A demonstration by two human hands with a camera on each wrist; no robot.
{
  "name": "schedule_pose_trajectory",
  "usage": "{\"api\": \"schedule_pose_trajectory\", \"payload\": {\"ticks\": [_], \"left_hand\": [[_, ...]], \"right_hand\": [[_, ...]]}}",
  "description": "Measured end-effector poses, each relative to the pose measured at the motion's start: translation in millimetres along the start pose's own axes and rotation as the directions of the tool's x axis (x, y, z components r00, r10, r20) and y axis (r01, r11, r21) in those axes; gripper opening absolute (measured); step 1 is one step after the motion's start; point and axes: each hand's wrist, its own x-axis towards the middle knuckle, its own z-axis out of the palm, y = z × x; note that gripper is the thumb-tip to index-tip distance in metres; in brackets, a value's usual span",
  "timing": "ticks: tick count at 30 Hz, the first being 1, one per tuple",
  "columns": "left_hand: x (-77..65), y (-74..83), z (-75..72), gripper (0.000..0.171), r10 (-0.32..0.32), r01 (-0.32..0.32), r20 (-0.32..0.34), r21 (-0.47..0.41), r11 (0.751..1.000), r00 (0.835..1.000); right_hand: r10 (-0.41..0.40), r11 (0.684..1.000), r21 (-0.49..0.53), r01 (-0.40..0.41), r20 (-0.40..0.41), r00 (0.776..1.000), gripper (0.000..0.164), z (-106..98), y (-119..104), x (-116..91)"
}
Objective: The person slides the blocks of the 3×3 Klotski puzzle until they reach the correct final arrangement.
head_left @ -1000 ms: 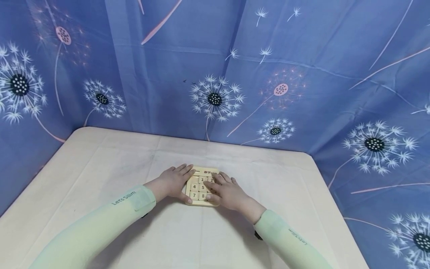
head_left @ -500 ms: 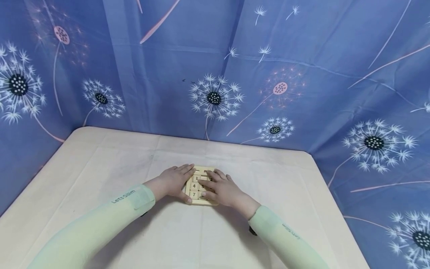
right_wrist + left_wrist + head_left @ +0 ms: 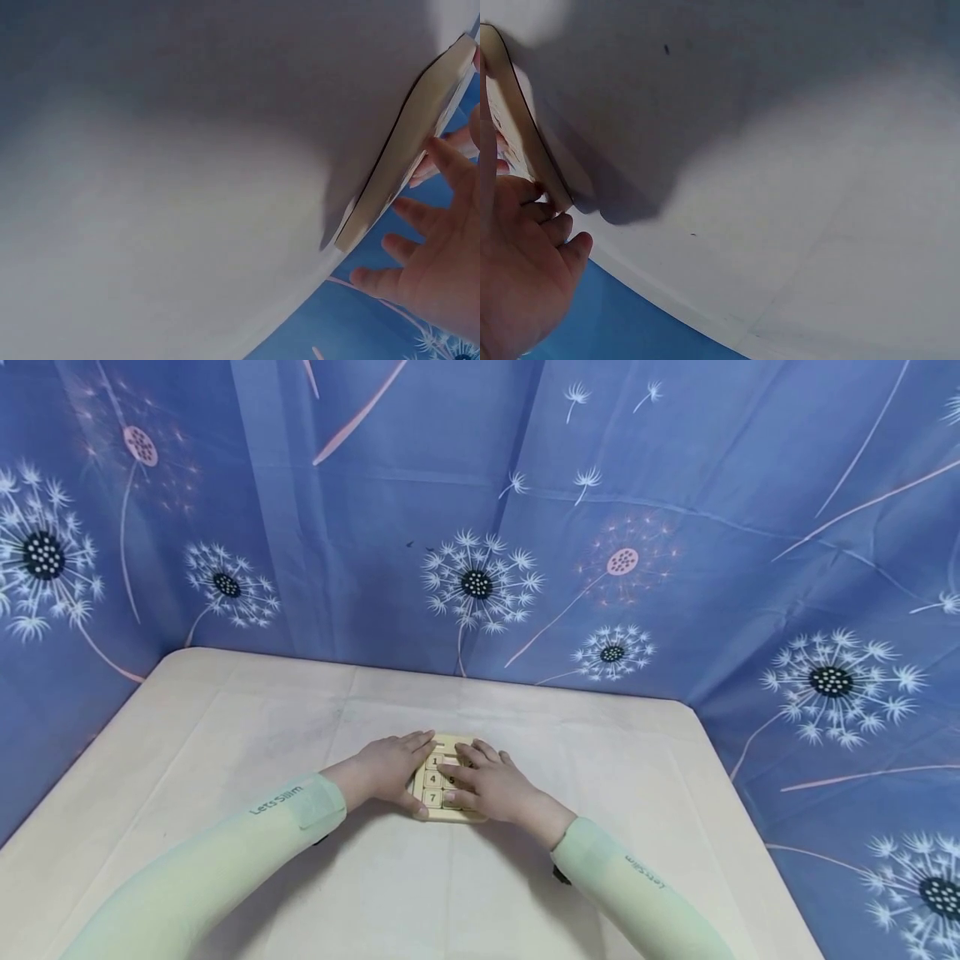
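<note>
A pale wooden sliding number puzzle [image 3: 432, 779] lies flat on the table; tiles 1, 4 and 7 fill its left column, with a gap at the top middle. My left hand [image 3: 386, 768] grips the puzzle's left side, thumb at the near corner and fingers at the far one. In the left wrist view, fingertips curl at the end of the board's edge [image 3: 529, 139]. My right hand [image 3: 506, 789] lies spread over the right-hand tiles, covering most of them, with fingertips on the middle column. The right wrist view shows these fingers [image 3: 379, 281] loosely extended beside the board's side [image 3: 397, 157].
A cream cloth covers the table [image 3: 285, 710]. Blue curtains [image 3: 360, 552] with dandelion prints rise along its back and both sides. Pale green sleeves [image 3: 225, 852] cover the forearms.
My right hand has shifted left across the puzzle, and tile 1 has slid from the top middle into the top-left spot. The left hand has stayed in place.
</note>
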Motion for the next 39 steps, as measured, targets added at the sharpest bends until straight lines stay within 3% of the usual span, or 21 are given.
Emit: {"api": "schedule_pose_trajectory", "payload": {"ticks": [12, 27, 39], "left_hand": [[0.6, 0.6, 1.1, 0.120, -0.013, 0.013, 0.014, -0.013, 1.000, 1.000], [-2.3, 0.2, 3.0, 0.119, 0.010, -0.010, -0.029, -0.014, 1.000, 1.000], [-5.3, 4.1, -3.0, 0.119, 0.004, -0.004, -0.021, 0.013, 1.000, 1.000]], "right_hand": [[-0.038, 0.998, -0.039, 0.039, 0.008, 0.999, 0.058, 0, 2, -3], [-0.082, 0.996, -0.034, 0.078, -0.131, 0.988, 0.057, 3, 47, -25], [-0.067, 0.998, -0.022, 0.065, -0.124, 0.990, 0.054, 3, 53, -36]]}}
